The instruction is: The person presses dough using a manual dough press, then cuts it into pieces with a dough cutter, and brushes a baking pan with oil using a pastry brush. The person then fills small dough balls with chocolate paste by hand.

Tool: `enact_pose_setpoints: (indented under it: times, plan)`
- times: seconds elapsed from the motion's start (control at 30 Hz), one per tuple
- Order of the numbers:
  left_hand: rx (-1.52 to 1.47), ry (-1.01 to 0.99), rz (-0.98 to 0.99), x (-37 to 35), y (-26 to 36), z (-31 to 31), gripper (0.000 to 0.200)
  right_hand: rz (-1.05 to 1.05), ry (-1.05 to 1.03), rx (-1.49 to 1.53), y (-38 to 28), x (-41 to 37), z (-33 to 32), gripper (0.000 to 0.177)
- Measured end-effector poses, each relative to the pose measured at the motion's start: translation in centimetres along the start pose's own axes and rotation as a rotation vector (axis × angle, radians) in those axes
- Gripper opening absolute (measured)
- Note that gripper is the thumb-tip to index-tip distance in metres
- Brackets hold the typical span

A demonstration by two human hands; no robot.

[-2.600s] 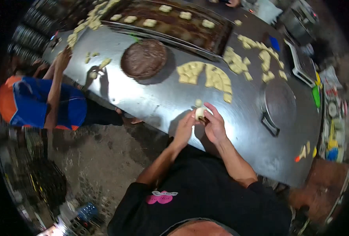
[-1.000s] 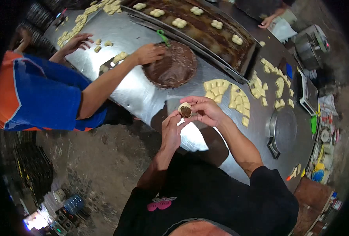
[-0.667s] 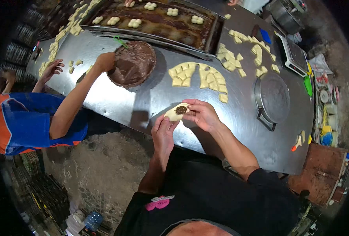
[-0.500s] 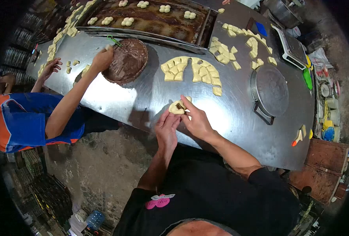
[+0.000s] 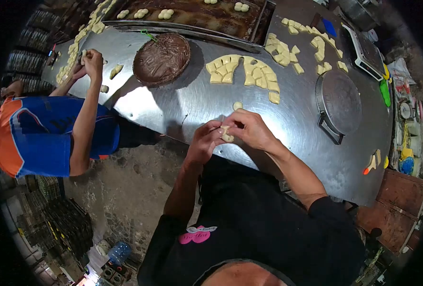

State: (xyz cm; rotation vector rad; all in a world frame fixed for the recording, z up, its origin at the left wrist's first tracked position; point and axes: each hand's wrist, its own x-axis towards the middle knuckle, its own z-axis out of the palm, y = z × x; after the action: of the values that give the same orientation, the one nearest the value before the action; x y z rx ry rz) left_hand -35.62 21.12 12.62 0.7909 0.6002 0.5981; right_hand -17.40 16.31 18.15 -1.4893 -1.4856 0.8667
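Over the near edge of the metal table, a small piece of dough (image 5: 227, 135) is held between my two hands. My left hand (image 5: 205, 142) is closed around its left side, and the fingers of my right hand (image 5: 252, 131) pinch it from the right. The filling is hidden now. A round dough ball (image 5: 237, 105) lies on the table just beyond my right hand. Farther off are cut dough pieces (image 5: 258, 76) and a round container of brown filling (image 5: 161, 59) with a green-handled tool (image 5: 148, 34) in it.
A co-worker (image 5: 45, 136) stands at the left, both hands at another dough piece. A dark baking tray (image 5: 192, 21) with dough clusters is at the back. A round lidded pan (image 5: 340, 102), a scale (image 5: 364, 51) and an orange-tipped tool (image 5: 370, 164) are at the right.
My fingers have closed over the dough, whose brown filling showed before. The view has shifted, moving the table leftward relative to it. The co-worker's hand has left the filling container.
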Motion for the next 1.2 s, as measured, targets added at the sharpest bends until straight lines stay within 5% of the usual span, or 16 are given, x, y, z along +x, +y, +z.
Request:
enact_pose_setpoints:
  times: [0.13,0.2,0.3,0.47,0.57,0.67,0.83,0.93,1.03,1.13,1.2]
  plan:
    - [-0.115,0.122,0.024,1.2,0.1,-0.9,0.028,0.211,0.095,0.038,1.6,1.2,2.7,0.014]
    - [-0.104,0.178,0.048,1.7,0.4,-1.5,0.031,0.068,0.270,0.130,1.0,1.6,4.2,0.017]
    - [-0.134,0.242,0.093,2.0,1.1,-2.9,0.028,0.016,0.219,-0.010,-0.5,2.3,5.3,0.020]
    - [-0.158,0.124,0.049,2.6,3.2,-5.3,0.024,0.068,0.045,-0.226,-1.9,4.0,4.5,0.017]
    - [-0.172,-0.099,-0.034,3.5,2.8,-6.0,0.028,-0.045,0.215,-0.298,-2.5,4.5,4.2,0.013]
    - [-0.215,-0.121,-0.152,4.0,3.8,-3.9,0.031,0.065,0.143,-0.295,-0.9,3.2,2.9,0.014]
    - [-0.159,0.026,-0.053,2.8,1.6,0.9,0.037,-0.116,0.434,-0.383,-1.3,-0.3,2.0,0.014]
    - [-0.104,0.091,-0.021,1.6,0.0,2.5,0.036,-0.151,0.410,-0.461,-1.2,-2.7,1.0,0.013]
    - [0.142,-0.031,0.192,1.0,-0.5,3.7,0.031,-0.126,0.307,-0.383,-0.9,-3.9,-0.8,0.010]
    - [0.418,-0.133,0.182,0.6,0.6,4.3,0.032,-0.038,0.226,-0.363,-1.3,-4.1,-1.8,0.008]
    - [0.240,-0.144,0.108,0.9,0.3,4.3,0.032,-0.180,0.338,-0.413,-1.1,-3.5,-2.0,0.009]
